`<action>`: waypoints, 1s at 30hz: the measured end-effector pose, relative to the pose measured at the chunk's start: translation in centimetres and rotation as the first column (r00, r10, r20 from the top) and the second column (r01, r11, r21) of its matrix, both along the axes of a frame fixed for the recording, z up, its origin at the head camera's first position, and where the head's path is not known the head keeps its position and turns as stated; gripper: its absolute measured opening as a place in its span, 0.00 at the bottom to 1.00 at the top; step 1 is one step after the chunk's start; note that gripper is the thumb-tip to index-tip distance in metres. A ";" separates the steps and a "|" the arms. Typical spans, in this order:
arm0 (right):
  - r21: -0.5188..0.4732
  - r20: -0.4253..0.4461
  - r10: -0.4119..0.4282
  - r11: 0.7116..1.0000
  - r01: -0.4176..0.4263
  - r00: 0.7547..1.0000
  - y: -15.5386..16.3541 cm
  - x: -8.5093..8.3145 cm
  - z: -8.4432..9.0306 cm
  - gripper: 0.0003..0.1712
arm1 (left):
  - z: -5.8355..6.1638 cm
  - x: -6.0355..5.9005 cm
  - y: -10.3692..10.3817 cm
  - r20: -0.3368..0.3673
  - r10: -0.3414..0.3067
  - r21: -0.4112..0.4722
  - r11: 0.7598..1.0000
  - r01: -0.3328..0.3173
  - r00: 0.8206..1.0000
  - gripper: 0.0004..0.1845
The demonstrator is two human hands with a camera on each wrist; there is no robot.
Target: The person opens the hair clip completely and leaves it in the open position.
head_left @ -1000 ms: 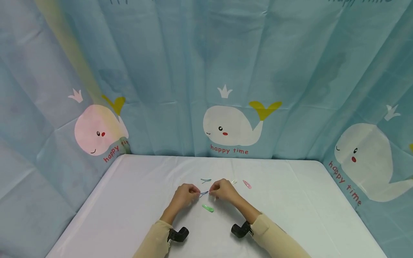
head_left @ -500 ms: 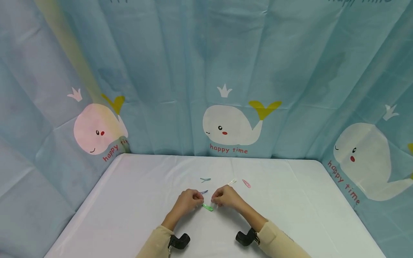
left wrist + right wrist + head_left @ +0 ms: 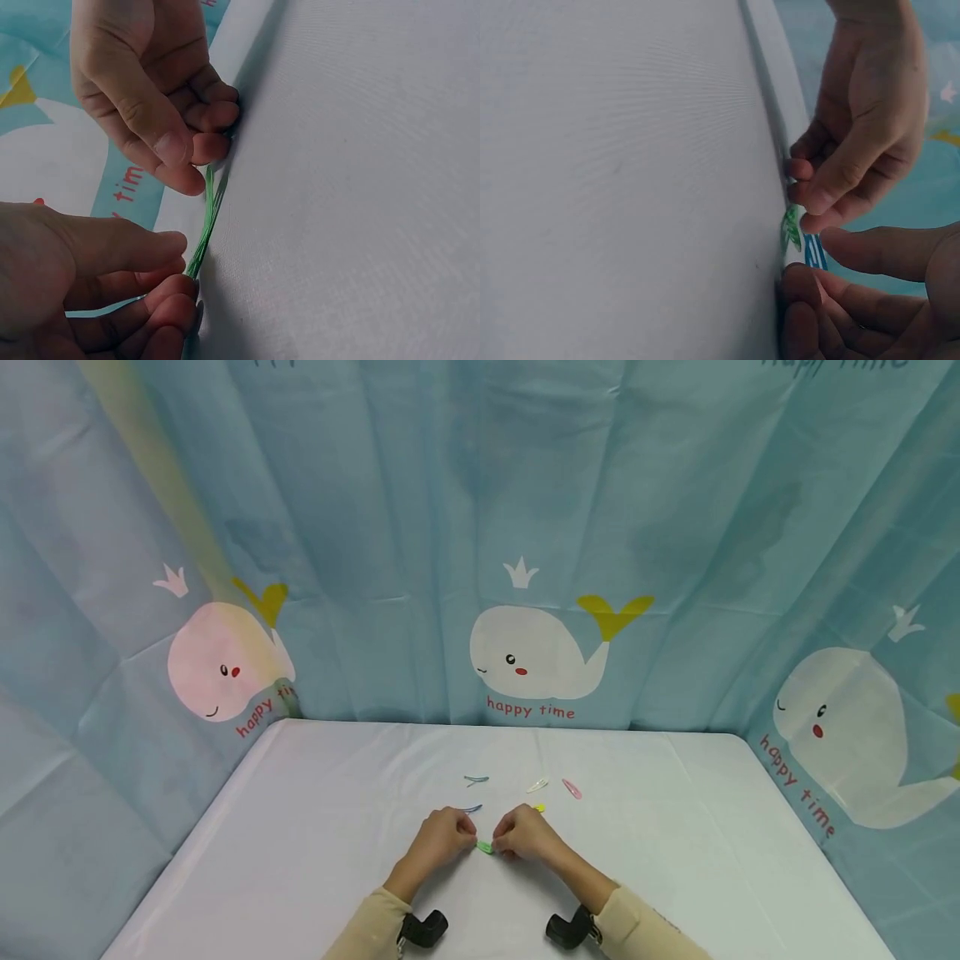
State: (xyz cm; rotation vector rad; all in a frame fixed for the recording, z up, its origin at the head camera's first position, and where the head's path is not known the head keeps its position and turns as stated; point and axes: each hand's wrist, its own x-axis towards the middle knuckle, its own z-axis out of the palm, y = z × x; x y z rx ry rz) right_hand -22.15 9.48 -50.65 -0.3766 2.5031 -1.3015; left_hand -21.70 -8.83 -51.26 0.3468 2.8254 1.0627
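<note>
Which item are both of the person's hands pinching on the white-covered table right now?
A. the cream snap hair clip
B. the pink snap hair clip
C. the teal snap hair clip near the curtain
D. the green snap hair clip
D. The left hand and right hand each pinch an end of the green snap hair clip; the left wrist view shows the fingertips closed on its thin green strip.

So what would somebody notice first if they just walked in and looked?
Probably the big white whale on the blue curtain behind the table. Then, near the table's middle, the left hand and right hand pinching the two ends of a green hair clip. More clips lie just beyond, among them a pink clip.
</note>
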 end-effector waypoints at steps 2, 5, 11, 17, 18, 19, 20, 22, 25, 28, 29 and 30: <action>0.005 -0.008 -0.001 1.000 0.001 1.000 -0.1 0.0 -0.2 0.02 | 0.0 0.1 0.1 0.000 0.008 -0.017 1.000 -0.008 1.000 0.04; 0.006 -0.009 -0.005 1.000 0.005 1.000 -0.4 0.0 -0.4 0.02 | -0.1 0.1 0.3 0.003 0.014 -0.031 0.999 -0.014 1.000 0.04; -0.003 0.017 -0.010 1.000 0.010 1.000 -0.7 0.2 -0.5 0.03 | -0.1 0.3 0.6 0.013 0.009 -0.045 0.999 -0.008 1.000 0.05; 0.011 0.022 -0.038 0.999 0.038 0.999 -0.8 0.0 -0.8 0.04 | -0.2 0.4 0.6 -0.019 -0.006 -0.065 0.998 0.005 1.000 0.06; 0.017 0.023 -0.048 0.999 0.047 0.999 -0.8 -0.1 -0.8 0.05 | -0.2 0.4 0.5 -0.026 -0.011 -0.067 0.998 0.009 1.000 0.07; 0.021 0.023 -0.057 0.998 0.056 0.998 -0.8 -0.1 -0.8 0.05 | -0.2 0.4 0.5 -0.033 -0.014 -0.068 0.998 0.012 0.999 0.07; 0.024 0.022 -0.065 0.998 0.064 0.998 -0.7 -0.2 -0.8 0.05 | -0.1 0.4 0.5 -0.040 -0.018 -0.070 0.997 0.015 0.999 0.07; 0.027 0.017 -0.076 0.997 0.075 0.997 -0.7 -0.3 -0.9 0.06 | -0.1 0.4 0.4 -0.056 -0.023 -0.073 0.997 0.019 0.998 0.07; 0.020 0.013 -0.075 0.997 0.074 0.997 -0.6 -0.3 -1.0 0.06 | 0.0 0.4 0.2 -0.067 -0.022 -0.081 0.997 0.016 0.998 0.08; 0.012 0.007 -0.064 0.998 0.064 0.998 -0.6 -0.4 -1.0 0.06 | 0.1 0.4 0.1 -0.070 -0.026 -0.087 0.996 0.020 0.997 0.08; 0.010 0.004 -0.061 0.998 0.061 0.998 -0.6 -0.4 -1.0 0.06 | 0.1 0.4 0.0 -0.068 -0.027 -0.089 0.996 0.021 0.997 0.08; 0.008 0.000 -0.057 0.998 0.057 0.998 -0.6 -0.4 -1.0 0.06 | 0.1 0.4 0.0 -0.067 -0.029 -0.088 0.996 0.023 0.997 0.08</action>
